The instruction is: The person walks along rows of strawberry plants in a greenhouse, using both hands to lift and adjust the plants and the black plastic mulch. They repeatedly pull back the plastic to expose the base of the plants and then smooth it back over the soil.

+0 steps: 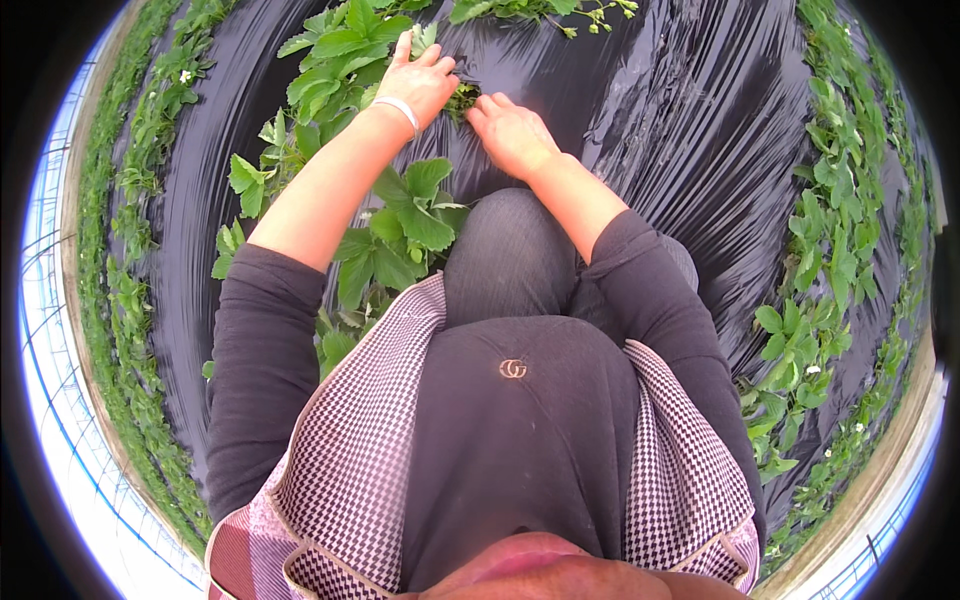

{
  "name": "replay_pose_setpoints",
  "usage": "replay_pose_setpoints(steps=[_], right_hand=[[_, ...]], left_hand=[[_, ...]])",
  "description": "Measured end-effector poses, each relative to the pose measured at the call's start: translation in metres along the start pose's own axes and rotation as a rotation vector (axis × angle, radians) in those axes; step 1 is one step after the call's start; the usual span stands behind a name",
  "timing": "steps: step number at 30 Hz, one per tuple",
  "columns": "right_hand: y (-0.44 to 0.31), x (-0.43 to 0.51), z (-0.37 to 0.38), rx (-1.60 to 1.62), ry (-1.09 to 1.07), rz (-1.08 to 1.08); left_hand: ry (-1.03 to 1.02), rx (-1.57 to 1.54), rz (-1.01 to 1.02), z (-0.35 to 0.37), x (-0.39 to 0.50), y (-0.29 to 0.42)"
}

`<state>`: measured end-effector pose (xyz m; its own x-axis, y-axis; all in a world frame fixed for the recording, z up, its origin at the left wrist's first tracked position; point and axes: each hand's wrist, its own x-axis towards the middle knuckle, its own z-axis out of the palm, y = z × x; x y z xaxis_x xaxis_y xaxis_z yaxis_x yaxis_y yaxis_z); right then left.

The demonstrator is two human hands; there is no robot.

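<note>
My left hand [421, 86], with a pale band [399, 106] on its wrist, is among the leaves of a strawberry plant [352, 46]. One finger reaches forward beside a pale folded leaf [424, 36]; the others bend down towards the plant's base. My right hand [514, 135] lies low over black plastic mulch film [517, 56], fingertips at a tuft of small stems and leaves [463, 101] between both hands. What the fingertips grip there is hidden. Nearer to me, a leafy strawberry plant [420, 214] grows to the left of my knee [510, 251].
Further strawberry rows run along the left [131, 300] and right [832, 210], some with white flowers [185, 76]. Wrinkled film [690, 135] covers the ground between rows. A plant with clusters of buds [596, 16] stands ahead. Greenhouse walling [56, 315] curves along the left rim.
</note>
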<state>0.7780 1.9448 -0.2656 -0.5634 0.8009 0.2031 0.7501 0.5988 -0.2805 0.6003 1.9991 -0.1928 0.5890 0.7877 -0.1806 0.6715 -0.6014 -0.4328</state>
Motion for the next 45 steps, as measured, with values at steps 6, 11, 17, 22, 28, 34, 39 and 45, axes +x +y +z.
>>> replay_pose_setpoints(steps=[6, 11, 17, 22, 28, 34, 39, 45], right_hand=[[0.001, 0.004, -0.006, -0.085, -0.021, -0.003], [0.026, -0.024, -0.015, -0.108, -0.048, 0.157], [0.066, 0.009, -0.002, -0.253, -0.054, 0.529], [0.081, 0.018, -0.021, 0.124, 0.017, 0.469], [0.021, 0.04, 0.018, 0.44, 0.056, 0.159], [0.017, 0.044, 0.039, 1.049, 0.179, 0.196], [0.013, 0.02, 0.027, 1.967, 0.212, 0.504], [0.009, 0.016, 0.028, 1.876, 0.412, 0.811]], left_hand=[[0.048, -0.042, 0.012, 0.006, 0.0, -0.005], [0.024, -0.06, 0.013, 0.01, 0.001, -0.006], [0.011, -0.084, 0.039, 0.004, -0.006, -0.005], [-0.14, -0.332, -0.003, -0.01, -0.01, -0.018], [-0.34, -1.338, 0.117, -0.04, -0.005, -0.066], [0.193, -1.777, -0.13, -0.024, -0.008, -0.098], [-0.03, -1.286, -0.162, 0.032, 0.014, -0.081], [-0.003, -0.827, 0.26, 0.057, 0.028, -0.041]])
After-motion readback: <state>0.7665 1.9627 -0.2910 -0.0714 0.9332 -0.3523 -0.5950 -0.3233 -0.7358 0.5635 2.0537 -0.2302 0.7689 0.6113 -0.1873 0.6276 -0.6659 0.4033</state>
